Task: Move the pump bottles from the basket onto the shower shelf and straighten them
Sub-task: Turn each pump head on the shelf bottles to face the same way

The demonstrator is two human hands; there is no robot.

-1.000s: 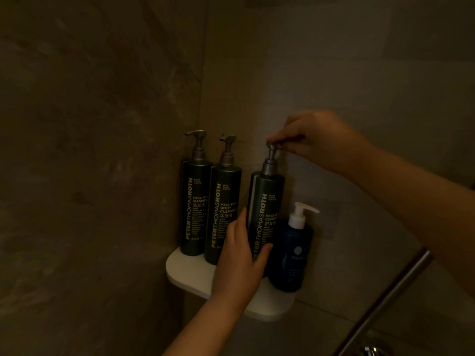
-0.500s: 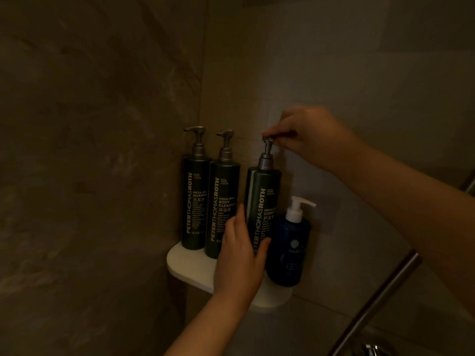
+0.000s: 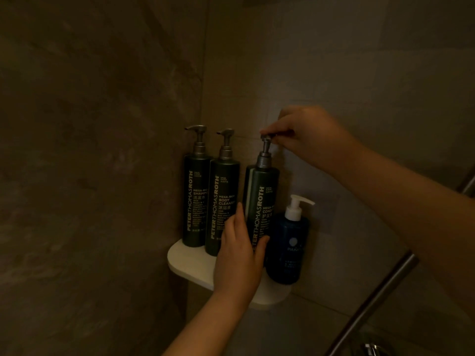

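Setting: dim shower corner, with a mottled stone-look wall (image 3: 90,150) meeting a pale tiled wall (image 3: 334,60). Lighting's pretty bad, so small print is mostly a blur.
Conditioner bottle (image 3: 262,191): dark green, standing upright around the middle of the shelf, a bit closer to its front edge than the two on its left. Label's facing the camera, and there's a small gap between it and the body cleanser.
Right hand (image 3: 305,134): reaching in from the right and pinching the conditioner's pump head (image 3: 266,138) between its fingertips. The nozzle's mostly hiding under the fingers, so can't tell which way it's pointing.
Left hand (image 3: 239,255): coming up from below and gripping the lower part of that same bottle, fingers running up its left side and thumb lying across the front.
Shampoo bottle (image 3: 195,201): sitting at the left end of the shelf, tucked into the wall corner, nozzle pointing left.
Body cleanser bottle (image 3: 223,199): standing just beside the shampoo, nozzle also pointing left.
Blue bottle (image 3: 288,250): shorter, white pump pointing right, sitting at the right end of the shelf just beside the conditioner.
Shelf (image 3: 185,258): white, rounded front edge, carrying all four.
Metal bar (image 3: 372,304): slanting across the lower right, well apart from the shelf.
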